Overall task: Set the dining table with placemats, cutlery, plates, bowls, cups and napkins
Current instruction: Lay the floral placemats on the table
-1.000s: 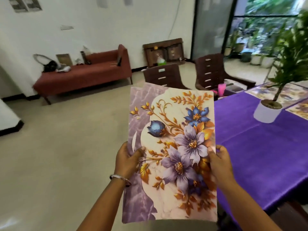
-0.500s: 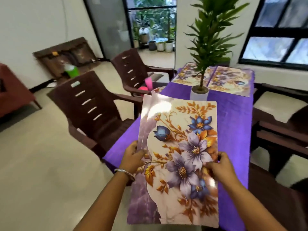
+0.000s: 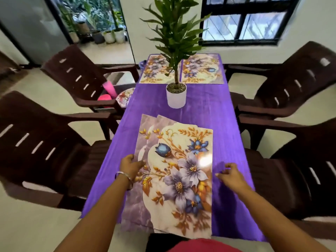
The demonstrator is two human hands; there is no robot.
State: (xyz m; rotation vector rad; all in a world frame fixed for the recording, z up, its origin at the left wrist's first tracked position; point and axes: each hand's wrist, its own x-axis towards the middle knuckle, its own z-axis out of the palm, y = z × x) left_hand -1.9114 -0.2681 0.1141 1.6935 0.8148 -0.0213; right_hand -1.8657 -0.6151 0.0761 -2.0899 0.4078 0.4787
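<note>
Two floral placemats (image 3: 174, 171) lie stacked and slightly fanned at the near end of the purple-clothed table (image 3: 218, 115). My left hand (image 3: 131, 166) holds the stack's left edge, thumb on top. To the right of the stack, my right hand (image 3: 231, 175) hovers just above the cloth with loosely curled fingers that hold nothing. Two more placemats (image 3: 203, 70) lie side by side at the far end.
A white pot with a tall green plant (image 3: 176, 95) stands mid-table. Dark brown chairs (image 3: 54, 148) flank both long sides. The far left chair seat carries floral plates (image 3: 125, 97) and pink cups (image 3: 109, 90). A window fills the back wall.
The view swung from the room to the table. The placemats, held up in both hands before, now lie on the cloth, and my right hand has let go of them.
</note>
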